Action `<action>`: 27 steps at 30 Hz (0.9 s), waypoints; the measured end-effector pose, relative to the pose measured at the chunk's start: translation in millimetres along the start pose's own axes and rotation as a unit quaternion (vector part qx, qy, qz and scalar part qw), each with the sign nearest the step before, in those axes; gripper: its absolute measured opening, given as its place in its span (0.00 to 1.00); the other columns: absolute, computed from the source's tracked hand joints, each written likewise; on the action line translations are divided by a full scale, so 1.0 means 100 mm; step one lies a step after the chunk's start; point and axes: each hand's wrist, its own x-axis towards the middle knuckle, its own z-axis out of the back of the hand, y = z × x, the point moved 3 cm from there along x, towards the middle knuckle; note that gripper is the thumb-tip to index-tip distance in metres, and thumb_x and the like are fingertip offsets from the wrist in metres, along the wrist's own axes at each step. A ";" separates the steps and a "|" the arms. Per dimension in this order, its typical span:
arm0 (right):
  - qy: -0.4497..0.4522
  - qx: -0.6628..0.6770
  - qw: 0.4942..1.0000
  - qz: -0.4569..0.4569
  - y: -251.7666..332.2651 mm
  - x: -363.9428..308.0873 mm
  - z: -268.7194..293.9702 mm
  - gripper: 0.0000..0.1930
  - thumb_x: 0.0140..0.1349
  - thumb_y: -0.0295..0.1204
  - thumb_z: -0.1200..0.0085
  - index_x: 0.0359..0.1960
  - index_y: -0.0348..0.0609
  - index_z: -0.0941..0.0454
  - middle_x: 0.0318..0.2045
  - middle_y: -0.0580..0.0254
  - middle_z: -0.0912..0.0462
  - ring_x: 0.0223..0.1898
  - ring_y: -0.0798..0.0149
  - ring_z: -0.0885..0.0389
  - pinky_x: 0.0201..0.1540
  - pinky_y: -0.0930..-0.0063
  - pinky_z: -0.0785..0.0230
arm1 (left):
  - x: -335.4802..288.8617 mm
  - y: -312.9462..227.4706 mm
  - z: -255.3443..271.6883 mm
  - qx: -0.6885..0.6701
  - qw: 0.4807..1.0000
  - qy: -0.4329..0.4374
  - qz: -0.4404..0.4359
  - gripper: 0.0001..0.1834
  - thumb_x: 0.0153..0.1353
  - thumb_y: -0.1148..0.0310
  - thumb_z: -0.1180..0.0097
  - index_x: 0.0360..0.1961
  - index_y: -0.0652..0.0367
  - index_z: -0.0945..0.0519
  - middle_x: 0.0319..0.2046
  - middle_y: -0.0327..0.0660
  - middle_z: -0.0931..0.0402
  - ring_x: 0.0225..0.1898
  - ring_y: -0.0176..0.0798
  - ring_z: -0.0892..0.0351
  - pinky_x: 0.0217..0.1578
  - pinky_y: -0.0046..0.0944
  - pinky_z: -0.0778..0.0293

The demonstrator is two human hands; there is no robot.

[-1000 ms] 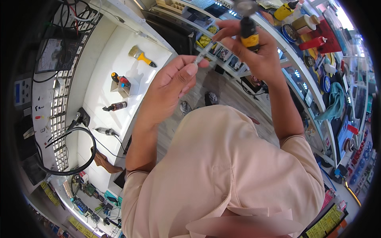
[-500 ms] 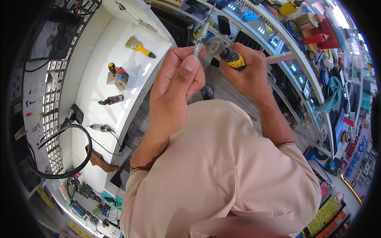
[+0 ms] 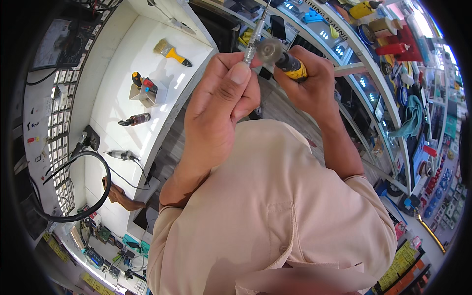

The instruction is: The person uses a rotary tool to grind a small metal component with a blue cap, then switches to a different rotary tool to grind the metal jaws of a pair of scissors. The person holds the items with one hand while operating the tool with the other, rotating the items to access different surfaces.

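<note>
In my left hand [image 3: 223,98] a slim silver precision screwdriver [image 3: 255,42] is pinched between thumb and fingers, its thin shaft pointing up and away. My right hand [image 3: 310,81] is wrapped round a yellow-and-black rotary tool [image 3: 296,70]. At that tool's head is a round greyish wheel [image 3: 270,51], blurred as if spinning. The wheel sits right beside the screwdriver's handle; I cannot tell whether they touch. Both hands are raised in front of my chest, between the white bench and the glass display case.
On the white bench [image 3: 115,142] at left lie a yellow-handled brush [image 3: 172,52], a small holder [image 3: 143,92] with tools, a dark bottle [image 3: 137,119], a grey corded pen-shaped tool [image 3: 121,155] and a looped black cable [image 3: 109,182]. A glass display case [image 3: 351,70] stands at right.
Both hands have shifted slightly right in the picture, keeping hold of the screwdriver and the rotary tool. The bench things appear a little further left.
</note>
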 end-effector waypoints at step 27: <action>-0.001 -0.027 1.000 -0.011 -0.05 0.17 -0.02 0.10 0.49 0.26 0.32 0.31 0.40 0.21 0.21 0.58 0.24 0.21 0.58 0.26 0.29 0.68 0.31 | 0.14 -0.05 0.06 -0.041 0.999 0.020 0.012 0.20 0.80 0.59 0.57 0.55 0.66 0.26 0.21 0.30 0.41 0.24 0.24 0.48 0.29 0.27 0.49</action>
